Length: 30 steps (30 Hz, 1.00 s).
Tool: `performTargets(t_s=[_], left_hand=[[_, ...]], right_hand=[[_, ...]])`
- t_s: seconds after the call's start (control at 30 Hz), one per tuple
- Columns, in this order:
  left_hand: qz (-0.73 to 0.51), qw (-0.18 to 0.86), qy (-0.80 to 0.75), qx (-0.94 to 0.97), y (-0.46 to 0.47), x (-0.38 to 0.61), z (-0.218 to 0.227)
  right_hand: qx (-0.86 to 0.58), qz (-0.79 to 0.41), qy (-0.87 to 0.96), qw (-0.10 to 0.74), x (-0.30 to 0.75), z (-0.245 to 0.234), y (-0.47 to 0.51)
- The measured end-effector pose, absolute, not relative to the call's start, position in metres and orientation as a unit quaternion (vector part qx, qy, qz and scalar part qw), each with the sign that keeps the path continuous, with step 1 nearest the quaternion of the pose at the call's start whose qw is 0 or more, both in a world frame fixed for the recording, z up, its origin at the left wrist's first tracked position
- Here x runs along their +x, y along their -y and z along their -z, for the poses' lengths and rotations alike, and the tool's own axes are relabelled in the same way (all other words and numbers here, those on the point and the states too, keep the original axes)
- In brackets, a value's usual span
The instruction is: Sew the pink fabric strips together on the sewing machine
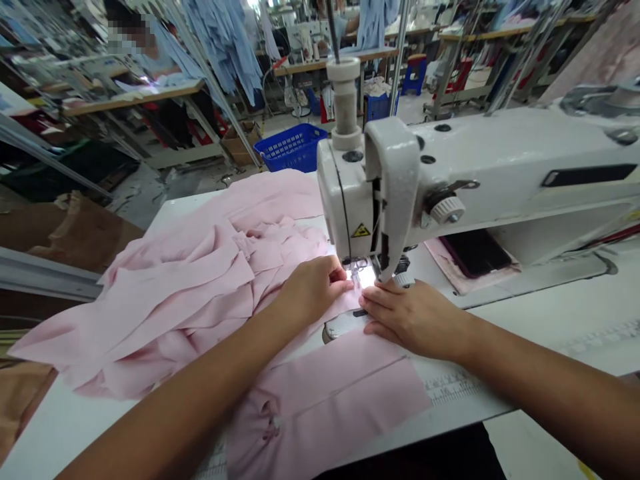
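cloth [175,313]: pink, light, soft, probably slippery, seems best held near its edge | place: heaped left of sewing machine [500,160], reaching presser foot [356,275] | left hand [313,291]: narrow pinch on cloth | right hand [413,317]: open, flat on cloth

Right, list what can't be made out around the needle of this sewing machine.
Head view only:
The stitching point under the presser foot: washed out by bright glare and partly hidden by the left hand.
The pink fabric under the right hand: its edge is hidden by that hand.
The dark flat object: partly hidden by the arm of the sewing machine, so its kind is unclear.
The machine's right end: cut off by the frame edge.
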<state>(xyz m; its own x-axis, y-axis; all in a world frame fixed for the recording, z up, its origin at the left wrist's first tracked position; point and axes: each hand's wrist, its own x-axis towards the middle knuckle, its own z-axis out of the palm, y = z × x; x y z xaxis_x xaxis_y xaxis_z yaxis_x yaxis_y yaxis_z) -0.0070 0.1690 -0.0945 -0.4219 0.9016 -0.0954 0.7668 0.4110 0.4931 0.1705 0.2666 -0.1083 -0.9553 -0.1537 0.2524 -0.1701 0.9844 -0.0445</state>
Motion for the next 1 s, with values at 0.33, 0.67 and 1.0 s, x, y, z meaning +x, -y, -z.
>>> performTargets(t_s=[0.33, 0.67, 1.0], left_hand=[[-0.208, 0.195, -0.81, 0.512, -0.166, -0.016, 0.112], [-0.141, 0.145, -0.82, 0.536, -0.169, -0.017, 0.107], [-0.131, -0.036, -0.591, 0.795, -0.145, -0.009, 0.094]], right_hand=[[0.062, -0.018, 0.992, 0.111, 0.17, 0.11, -0.265], [0.062, -0.035, 0.991, 0.115, 0.17, 0.113, -0.266], [0.048, -0.035, 0.994, 0.095, 0.169, 0.111, -0.267]])
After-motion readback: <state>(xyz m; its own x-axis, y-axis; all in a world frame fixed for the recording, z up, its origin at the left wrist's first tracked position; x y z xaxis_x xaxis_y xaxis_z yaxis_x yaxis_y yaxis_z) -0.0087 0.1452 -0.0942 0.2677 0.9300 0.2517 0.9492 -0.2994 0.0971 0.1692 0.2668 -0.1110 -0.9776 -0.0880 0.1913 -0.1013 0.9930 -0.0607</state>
